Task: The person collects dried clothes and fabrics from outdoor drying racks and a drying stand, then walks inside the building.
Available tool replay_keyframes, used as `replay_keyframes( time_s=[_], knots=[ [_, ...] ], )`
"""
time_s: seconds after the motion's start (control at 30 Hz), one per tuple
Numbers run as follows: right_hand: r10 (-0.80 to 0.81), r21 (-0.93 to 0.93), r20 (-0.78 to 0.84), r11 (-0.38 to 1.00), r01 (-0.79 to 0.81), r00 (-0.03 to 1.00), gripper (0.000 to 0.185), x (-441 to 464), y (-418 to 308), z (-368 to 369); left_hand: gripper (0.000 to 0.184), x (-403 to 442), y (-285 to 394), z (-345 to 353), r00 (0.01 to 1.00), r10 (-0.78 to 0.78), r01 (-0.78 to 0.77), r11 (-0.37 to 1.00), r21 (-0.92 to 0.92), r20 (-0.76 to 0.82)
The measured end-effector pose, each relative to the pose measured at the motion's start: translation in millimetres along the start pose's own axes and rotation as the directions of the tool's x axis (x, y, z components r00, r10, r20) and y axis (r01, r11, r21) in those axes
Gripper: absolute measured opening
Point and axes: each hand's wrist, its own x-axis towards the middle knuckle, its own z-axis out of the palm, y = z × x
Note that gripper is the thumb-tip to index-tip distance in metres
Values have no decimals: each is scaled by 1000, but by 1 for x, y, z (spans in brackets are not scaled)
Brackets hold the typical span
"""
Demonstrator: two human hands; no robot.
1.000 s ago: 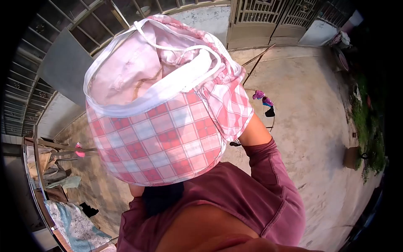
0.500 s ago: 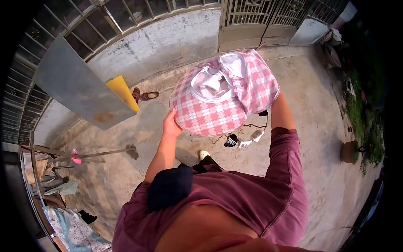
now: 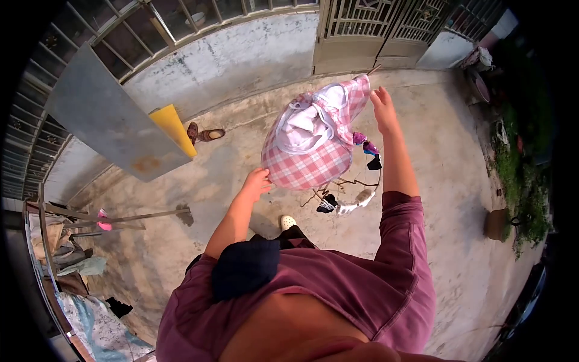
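Note:
A pink-and-white checked cloth cover (image 3: 310,166) with a white-lined opening hangs in front of me, its kind unclear beyond that. My left hand (image 3: 256,183) pinches its lower left edge. On the other side my right hand (image 3: 384,110) is raised with fingers apart, just right of the cover and not holding it. Below and behind the cover, a curved hanger of branch-like sticks (image 3: 356,183) carries small garments, among them a black-and-white sock (image 3: 327,203), a white sock (image 3: 348,209) and a purple piece (image 3: 360,138). A dark navy cloth (image 3: 244,269) lies over my left upper arm.
A grey board (image 3: 114,120) and a yellow panel (image 3: 172,128) lean by the white wall (image 3: 223,66), near brown shoes (image 3: 211,135). Metal doors (image 3: 353,45) stand ahead. A wooden pole (image 3: 145,215) juts from the left; a plant pot (image 3: 496,224) stands right.
My right hand has come off the cover and moved up, its fingers now visible. The cover has narrowed and sagged on its right side, uncovering more of the hanging garments.

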Motion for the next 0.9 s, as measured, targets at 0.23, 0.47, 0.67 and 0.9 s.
replay_keyframes(
  time_s=[0.23,0.47,0.67,0.9],
  knots=[
    [-171,-55,-65,984,167,983,24,57,-27,-11,50,-20,5,-14,996,-3,7,999,42,-92],
    [-537,-403,-29,778,481,843,45,-18,-92,33,42,-22,11,-56,975,130,-163,969,-185,-179],
    [-364,375,927,904,206,-91,58,-234,-117,172,48,-32,5,-86,943,279,-330,860,-390,-183],
    [-539,512,619,828,-227,-570,43,-289,-140,247,39,-106,12,-135,951,258,-303,889,-342,-171]
  ],
)
